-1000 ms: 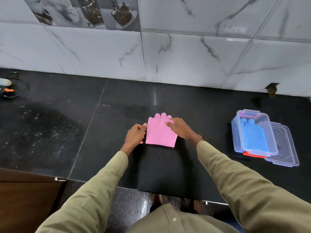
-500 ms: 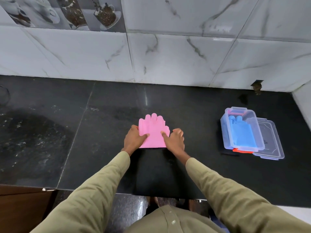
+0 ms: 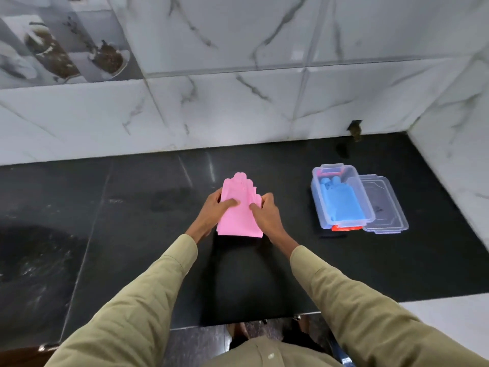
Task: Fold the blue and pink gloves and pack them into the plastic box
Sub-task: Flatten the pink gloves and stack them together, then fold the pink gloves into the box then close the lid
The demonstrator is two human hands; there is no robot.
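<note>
Pink glove (image 3: 239,207) no longer flat on counter (image 3: 132,221): both hands now grip it, near edge lifted. Left hand (image 3: 215,209) at 9 o'clock side, thumb on top; right hand (image 3: 266,213) at 3 o'clock side, thumb pressing.

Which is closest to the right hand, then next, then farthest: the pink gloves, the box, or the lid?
1. pink gloves, held in the right hand.
2. plastic box, off to its right.
3. lid, beyond the box.
</note>
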